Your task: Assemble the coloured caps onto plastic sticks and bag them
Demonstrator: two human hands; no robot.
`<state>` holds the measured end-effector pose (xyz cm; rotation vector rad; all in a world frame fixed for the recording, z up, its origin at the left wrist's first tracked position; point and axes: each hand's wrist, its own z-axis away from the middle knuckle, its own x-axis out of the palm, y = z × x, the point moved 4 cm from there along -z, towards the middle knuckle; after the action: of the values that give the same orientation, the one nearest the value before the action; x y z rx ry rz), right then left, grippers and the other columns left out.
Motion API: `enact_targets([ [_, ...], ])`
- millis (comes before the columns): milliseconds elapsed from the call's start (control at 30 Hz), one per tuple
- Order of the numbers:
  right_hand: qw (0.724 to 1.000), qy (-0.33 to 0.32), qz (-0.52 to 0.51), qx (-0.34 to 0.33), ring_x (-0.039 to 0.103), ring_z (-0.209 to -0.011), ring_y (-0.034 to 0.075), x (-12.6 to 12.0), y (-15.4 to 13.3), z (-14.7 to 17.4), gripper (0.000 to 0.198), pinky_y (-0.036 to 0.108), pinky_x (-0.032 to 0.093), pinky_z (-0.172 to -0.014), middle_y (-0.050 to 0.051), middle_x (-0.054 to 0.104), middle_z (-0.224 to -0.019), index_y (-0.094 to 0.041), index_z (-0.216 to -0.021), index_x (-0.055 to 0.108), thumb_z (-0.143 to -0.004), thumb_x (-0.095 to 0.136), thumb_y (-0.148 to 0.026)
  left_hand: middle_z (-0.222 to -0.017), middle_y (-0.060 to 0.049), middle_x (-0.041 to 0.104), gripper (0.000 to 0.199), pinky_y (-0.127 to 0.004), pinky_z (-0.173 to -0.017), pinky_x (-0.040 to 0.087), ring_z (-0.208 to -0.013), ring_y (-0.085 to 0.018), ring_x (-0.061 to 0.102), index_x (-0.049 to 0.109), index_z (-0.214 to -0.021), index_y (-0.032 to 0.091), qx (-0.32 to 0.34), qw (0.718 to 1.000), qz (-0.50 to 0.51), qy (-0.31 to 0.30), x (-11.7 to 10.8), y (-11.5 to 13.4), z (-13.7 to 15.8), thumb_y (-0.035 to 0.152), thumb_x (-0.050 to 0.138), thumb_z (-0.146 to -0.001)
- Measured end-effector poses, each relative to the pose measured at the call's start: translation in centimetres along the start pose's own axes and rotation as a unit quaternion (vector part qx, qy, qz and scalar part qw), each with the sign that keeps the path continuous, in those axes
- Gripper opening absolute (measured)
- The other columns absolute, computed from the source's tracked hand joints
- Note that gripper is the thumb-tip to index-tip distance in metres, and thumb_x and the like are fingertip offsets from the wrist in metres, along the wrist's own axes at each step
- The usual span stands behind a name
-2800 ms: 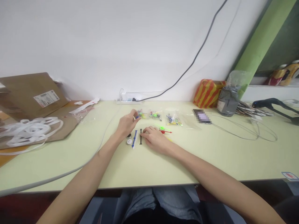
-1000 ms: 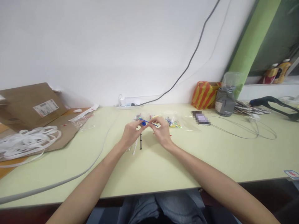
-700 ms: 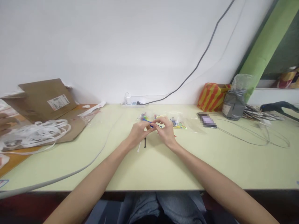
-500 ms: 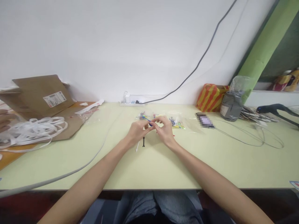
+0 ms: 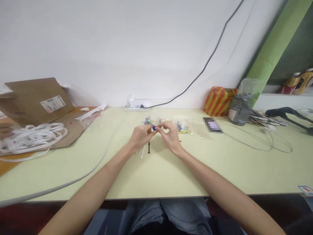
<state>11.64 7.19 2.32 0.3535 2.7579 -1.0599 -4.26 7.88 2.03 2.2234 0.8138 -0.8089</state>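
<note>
My left hand (image 5: 141,136) and my right hand (image 5: 170,134) meet over the middle of the table, thumbs and fingertips pinched together. Between them is a small blue plastic piece (image 5: 154,128), with a thin blue rod sticking out towards the upper left. Fingers hide most of it, so its exact kind is unclear. Just below my left hand lie a short black bar (image 5: 149,148) and a white arrow-like piece (image 5: 142,153). A red tip (image 5: 180,141) shows beside my right wrist. Clear bags of small coloured plastic parts (image 5: 184,128) lie behind my hands.
A white power strip (image 5: 137,108) sits against the wall. To the left are a cardboard box (image 5: 36,101), coiled white strap (image 5: 36,137), another person's hand (image 5: 5,130) and a grey cable (image 5: 83,176). A phone (image 5: 212,125) and striped bag (image 5: 217,101) stand right.
The view has shifted slightly, so everything sits a little further left. My hands keep pinching the blue piece, with fingers only slightly moved.
</note>
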Motion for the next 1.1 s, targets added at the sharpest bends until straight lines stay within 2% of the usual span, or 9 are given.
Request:
enact_targets([
  [233,1.000,-0.020,0.003,-0.009,0.060,-0.092,0.022,0.1,0.3,0.0,0.012,0.037,0.047,-0.084,0.005,0.072,-0.091,-0.024,-0.087,0.074,-0.091,0.063,-0.022,-0.070,0.000,0.068,0.027,-0.024,-0.061,0.047,-0.061,-0.013,0.059,0.071,-0.093,0.019,-0.034,0.994,0.108,0.002,0.0,0.2,-0.1,0.043,0.058,-0.092],
  [333,0.999,-0.027,-0.003,-0.036,0.062,-0.095,0.022,0.4,-0.1,0.3,0.016,0.039,0.047,-0.090,0.005,0.072,-0.095,-0.024,-0.088,0.074,-0.091,0.060,-0.017,-0.073,0.000,0.069,0.018,-0.025,-0.065,0.050,-0.063,-0.013,0.062,0.070,-0.094,0.019,-0.041,0.992,0.120,0.014,-0.3,0.2,-0.2,0.031,0.058,-0.090],
  [400,0.998,-0.034,-0.001,-0.046,0.063,-0.097,0.022,0.6,-0.3,0.4,0.017,0.040,0.046,-0.094,0.005,0.073,-0.098,-0.025,-0.089,0.074,-0.092,0.059,-0.016,-0.070,0.001,0.069,0.018,-0.026,-0.065,0.051,-0.060,-0.013,0.063,0.069,-0.099,0.018,-0.047,0.990,0.133,0.020,-0.4,0.1,-0.3,0.026,0.056,-0.088],
  [500,0.998,-0.037,0.011,-0.045,0.064,-0.099,0.022,0.7,-0.3,0.5,0.017,0.041,0.045,-0.098,0.006,0.073,-0.101,-0.025,-0.090,0.074,-0.092,0.059,-0.016,-0.068,0.002,0.069,0.022,-0.025,-0.064,0.053,-0.058,-0.013,0.065,0.068,-0.104,0.018,-0.052,0.988,0.146,0.017,-0.4,-0.1,-0.3,0.025,0.055,-0.087],
  [600,0.998,-0.041,0.021,-0.038,0.064,-0.099,0.023,0.7,-0.3,0.4,0.014,0.042,0.045,-0.099,0.005,0.073,-0.099,-0.025,-0.089,0.073,-0.091,0.061,-0.017,-0.069,0.002,0.069,0.018,-0.025,-0.064,0.052,-0.060,-0.013,0.064,0.068,-0.099,0.019,-0.043,0.992,0.120,0.006,-0.3,0.0,-0.3,0.024,0.056,-0.087],
  [733,0.999,-0.023,0.014,-0.037,0.064,-0.092,0.022,0.5,-0.3,0.4,0.010,0.039,0.047,-0.092,0.004,0.072,-0.092,-0.024,-0.087,0.071,-0.089,0.064,-0.018,-0.071,0.002,0.069,0.013,-0.024,-0.065,0.050,-0.061,-0.012,0.062,0.068,-0.093,0.020,-0.018,0.997,0.077,-0.007,-0.3,0.3,-0.3,0.022,0.057,-0.088],
  [900,1.000,0.003,-0.016,-0.016,0.062,-0.084,0.020,0.1,-0.1,0.2,0.010,0.035,0.049,-0.079,0.003,0.071,-0.087,-0.023,-0.084,0.071,-0.087,0.062,-0.018,-0.077,0.001,0.070,0.019,-0.024,-0.066,0.052,-0.064,-0.012,0.062,0.069,-0.103,0.021,0.006,0.997,0.074,-0.016,-0.2,0.9,-0.2,0.024,0.055,-0.091],
  [967,1.000,0.003,-0.028,0.009,0.063,-0.083,0.020,0.1,0.1,0.1,0.009,0.034,0.049,-0.078,0.003,0.072,-0.086,-0.023,-0.081,0.071,-0.085,0.063,-0.019,-0.082,-0.001,0.071,0.021,-0.025,-0.069,0.054,-0.068,-0.013,0.064,0.069,-0.105,0.020,0.008,0.995,0.095,-0.021,-0.2,1.1,-0.3,0.024,0.054,-0.092],
  [1100,0.990,-0.017,-0.104,0.092,0.062,-0.072,0.017,0.5,1.2,-0.1,0.007,0.031,0.050,-0.068,0.003,0.073,-0.085,-0.021,-0.079,0.070,-0.080,0.066,-0.026,-0.106,-0.005,0.071,0.029,-0.027,-0.080,0.056,-0.084,-0.014,0.067,0.065,-0.117,0.019,0.021,0.989,0.149,-0.015,-0.2,1.7,-0.3,0.022,0.051,-0.092],
])
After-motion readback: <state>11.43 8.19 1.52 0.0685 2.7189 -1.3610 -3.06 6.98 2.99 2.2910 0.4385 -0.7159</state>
